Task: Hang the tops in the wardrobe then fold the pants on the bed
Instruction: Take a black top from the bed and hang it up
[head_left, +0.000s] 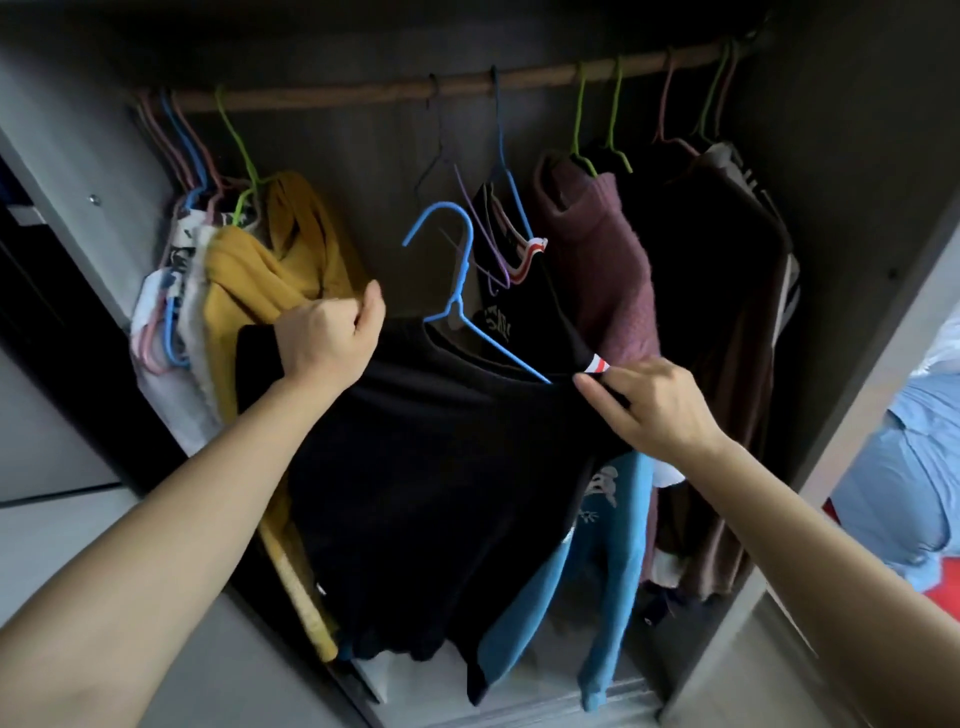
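The job sits in its first half, with the hanging under way. Inside the wardrobe (857, 156), the rail (363, 93) already carries a fair load: a mustard top (260, 270) crowded with pale garments near the rail's left end, a maroon sweater (597, 249) and dark pieces toward its right end, and a few bare hangers around the middle. The black top (441, 467) in hand is not on the rail yet. It hangs in front of the wardrobe's opening, below the rail's middle, on a blue hanger (457, 270) whose hook points up into free air well under the rail. The left hand (327, 343) has its fingers curled tight round the top's left shoulder, bunching the cloth. The right hand (654, 410) pinches the cloth at the right shoulder between thumb and fingertips, just beside the tip of the hanger's right arm. That arm lies bare along the neckline, so I judge the right shoulder is not yet seated over it. What is left for this garment seems to be settling that shoulder, then lifting the hook onto the rail's open middle stretch. Whether more tops wait cannot be told. Past the wardrobe's right side panel some light blue cloth (893, 493) shows, too little to name; the folding of pants looks not yet begun.
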